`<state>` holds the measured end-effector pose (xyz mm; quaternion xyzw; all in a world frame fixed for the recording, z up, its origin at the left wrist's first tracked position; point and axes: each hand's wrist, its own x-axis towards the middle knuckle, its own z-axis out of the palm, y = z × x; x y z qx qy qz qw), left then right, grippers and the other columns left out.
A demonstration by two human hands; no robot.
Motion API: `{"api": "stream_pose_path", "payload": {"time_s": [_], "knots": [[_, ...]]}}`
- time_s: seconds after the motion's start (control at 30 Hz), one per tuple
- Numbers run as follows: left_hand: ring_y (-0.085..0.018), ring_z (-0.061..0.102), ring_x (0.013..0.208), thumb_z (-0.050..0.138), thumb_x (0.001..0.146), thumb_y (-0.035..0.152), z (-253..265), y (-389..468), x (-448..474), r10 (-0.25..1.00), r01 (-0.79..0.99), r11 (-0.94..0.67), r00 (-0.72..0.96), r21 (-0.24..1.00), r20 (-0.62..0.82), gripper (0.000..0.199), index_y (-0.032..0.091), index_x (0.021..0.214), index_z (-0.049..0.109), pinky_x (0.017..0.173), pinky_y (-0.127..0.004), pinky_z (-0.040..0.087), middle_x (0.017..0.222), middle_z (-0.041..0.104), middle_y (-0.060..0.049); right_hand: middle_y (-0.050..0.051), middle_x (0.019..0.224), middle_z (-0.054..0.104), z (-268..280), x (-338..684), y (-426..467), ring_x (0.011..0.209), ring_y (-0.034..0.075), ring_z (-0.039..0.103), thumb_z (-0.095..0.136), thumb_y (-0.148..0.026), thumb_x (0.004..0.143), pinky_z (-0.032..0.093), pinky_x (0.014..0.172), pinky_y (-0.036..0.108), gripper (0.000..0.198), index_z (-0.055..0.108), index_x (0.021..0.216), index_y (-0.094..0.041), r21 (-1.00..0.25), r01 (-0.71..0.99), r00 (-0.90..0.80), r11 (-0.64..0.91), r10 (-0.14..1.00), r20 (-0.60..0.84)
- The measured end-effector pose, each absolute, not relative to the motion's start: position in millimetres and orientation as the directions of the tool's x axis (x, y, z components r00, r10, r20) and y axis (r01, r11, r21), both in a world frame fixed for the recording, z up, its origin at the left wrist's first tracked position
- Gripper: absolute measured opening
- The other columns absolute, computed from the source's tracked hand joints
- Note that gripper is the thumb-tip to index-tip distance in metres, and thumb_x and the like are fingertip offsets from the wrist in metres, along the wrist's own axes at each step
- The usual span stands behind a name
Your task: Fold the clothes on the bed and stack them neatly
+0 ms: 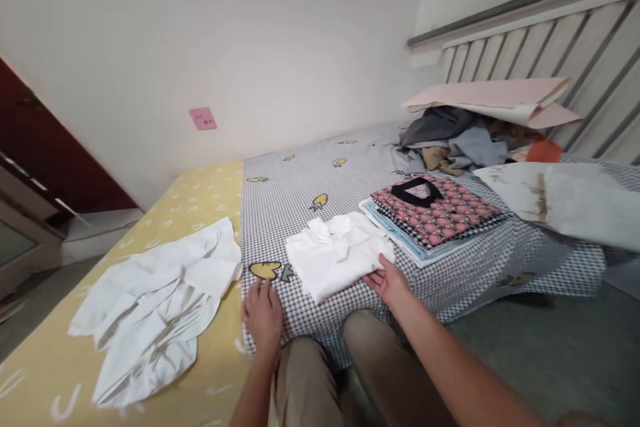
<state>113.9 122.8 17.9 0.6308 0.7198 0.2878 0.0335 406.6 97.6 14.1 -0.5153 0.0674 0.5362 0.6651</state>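
A folded white shirt (340,253) lies on the checked bedsheet (287,207) in front of my knees, its collar side toward the wall. At its near right corner is my right hand (387,280), the thumb on top of the cloth and the fingers at the edge, pinching it. To the left of the shirt, my left hand (263,310) rests flat on the sheet, fingers stretched out beside a printed yellow pineapple. Another white garment (165,307), crumpled and spread out, lies on the yellow cloth (210,193) at the left.
Right of the shirt is a stack of folded clothes (440,210), a pink patterned one on top. Behind it sits a heap of loose clothes (450,137) under a pink sheet (495,93). A stained white sheet (575,203) overhangs the bed's right side. A railing (550,47) stands behind.
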Motion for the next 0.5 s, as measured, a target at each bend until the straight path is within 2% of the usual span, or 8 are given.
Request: {"api": "stream_pose_path", "payload": {"time_s": [0.07,0.13,0.17,0.23,0.3,0.37,0.43,0.5], "knots": [[-0.031,0.057,0.129,0.036,0.097,0.034,13.1,103.7,123.4,0.926,0.790,-0.045,-0.196,0.611,0.322,0.044,0.019,0.113,0.073,0.115,-0.054,0.037,0.132,0.069,-0.014,0.000,0.073,0.070,9.8,405.4,85.3,0.064,0.016,0.070,0.058,-0.036,0.097,0.062,0.065,0.031,0.020,0.059,0.114,-0.025,-0.619,-0.780,0.440,-0.091,0.623,-0.646],[-0.030,0.064,0.115,0.040,0.095,0.041,5.4,83.0,137.8,0.936,0.639,-0.121,-0.182,0.760,0.302,0.040,0.020,0.103,0.074,0.108,-0.051,0.045,0.116,0.074,-0.014,-0.001,0.071,0.070,5.8,405.0,73.2,0.064,0.017,0.070,0.056,-0.037,0.098,0.062,0.069,0.033,0.021,0.059,0.115,-0.025,-0.620,-0.780,0.453,-0.077,0.614,-0.646],[-0.029,0.066,0.107,0.043,0.094,0.045,1.1,72.9,147.1,0.949,0.540,-0.130,-0.176,0.832,0.262,0.039,0.020,0.102,0.072,0.102,-0.048,0.049,0.110,0.075,-0.013,-0.001,0.072,0.070,4.3,405.2,68.0,0.065,0.017,0.070,0.054,-0.038,0.099,0.062,0.071,0.034,0.021,0.060,0.115,-0.025,-0.618,-0.783,0.452,-0.071,0.618,-0.643],[-0.025,0.070,0.087,0.049,0.092,0.051,-7.7,55.6,168.4,0.982,0.316,-0.048,-0.159,0.948,0.103,0.037,0.021,0.107,0.067,0.086,-0.041,0.055,0.098,0.074,-0.009,0.001,0.076,0.072,2.4,406.5,60.0,0.068,0.018,0.071,0.051,-0.042,0.100,0.062,0.074,0.036,0.023,0.062,0.113,-0.025,-0.612,-0.788,0.441,-0.062,0.637,-0.632],[-0.020,0.067,0.066,0.058,0.087,0.054,-15.2,44.7,189.4,0.989,0.131,0.080,-0.136,0.988,-0.062,0.044,0.022,0.117,0.059,0.066,-0.034,0.054,0.085,0.070,-0.004,0.003,0.083,0.075,1.5,408.9,55.4,0.072,0.019,0.072,0.051,-0.046,0.101,0.062,0.077,0.038,0.026,0.064,0.110,-0.026,-0.599,-0.799,0.412,-0.051,0.679,-0.608],[-0.017,0.062,0.055,0.066,0.081,0.058,-19.6,41.5,204.8,0.981,0.048,0.130,-0.148,0.990,-0.121,0.058,0.021,0.123,0.053,0.055,-0.030,0.048,0.076,0.064,0.001,0.004,0.089,0.077,0.4,411.9,53.0,0.077,0.020,0.073,0.054,-0.048,0.099,0.061,0.080,0.040,0.027,0.066,0.110,-0.027,-0.573,-0.819,0.361,-0.042,0.737,-0.571],[-0.016,0.059,0.054,0.066,0.077,0.065,-19.7,45.1,211.3,0.976,0.047,0.107,-0.195,0.993,-0.096,0.057,0.019,0.111,0.058,0.053,-0.029,0.045,0.070,0.061,0.003,0.003,0.092,0.077,-1.1,414.4,52.2,0.079,0.021,0.073,0.061,-0.046,0.095,0.061,0.082,0.041,0.024,0.066,0.110,-0.028,-0.541,-0.840,0.309,-0.042,0.784,-0.539],[-0.016,0.055,0.054,0.059,0.077,0.073,-15.7,52.4,209.6,0.970,0.069,0.081,-0.233,0.994,-0.063,0.053,0.020,0.085,0.060,0.054,-0.030,0.043,0.063,0.057,0.003,0.001,0.090,0.077,-2.7,415.3,52.5,0.079,0.020,0.072,0.068,-0.039,0.092,0.061,0.084,0.042,0.022,0.066,0.111,-0.028,-0.528,-0.848,0.291,-0.046,0.792,-0.537]]}}
